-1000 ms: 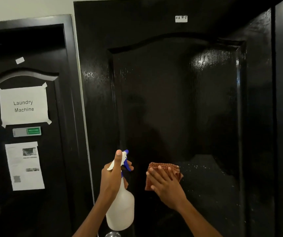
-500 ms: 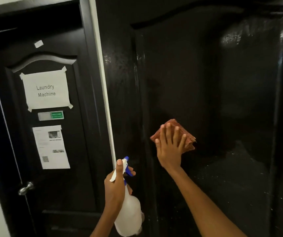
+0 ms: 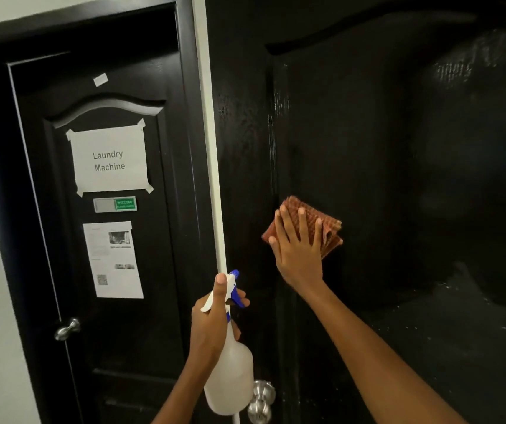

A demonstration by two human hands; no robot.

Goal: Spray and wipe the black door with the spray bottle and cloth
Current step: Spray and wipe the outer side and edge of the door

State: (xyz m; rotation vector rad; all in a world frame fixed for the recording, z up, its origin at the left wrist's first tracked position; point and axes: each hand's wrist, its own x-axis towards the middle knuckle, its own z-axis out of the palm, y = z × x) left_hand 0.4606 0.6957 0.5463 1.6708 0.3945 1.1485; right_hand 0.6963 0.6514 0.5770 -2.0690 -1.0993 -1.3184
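glossy black door [image 3: 383, 179], right hand [image 3: 299, 255] fingers flat on cloth [image 3: 326, 228], left hand [image 3: 211, 325] fingers curled around spray bottle [image 3: 230, 381]

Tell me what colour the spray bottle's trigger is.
Blue, on a white spray head; the spray bottle body is translucent white. The head view shows it.

Residential hallway: "Laundry Machine" sign [image 3: 110, 160], doors.

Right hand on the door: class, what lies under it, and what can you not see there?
Under the right hand lies a folded reddish cloth, pressed flat against the black door. The door surface beneath the cloth is covered, so its state cannot be seen.
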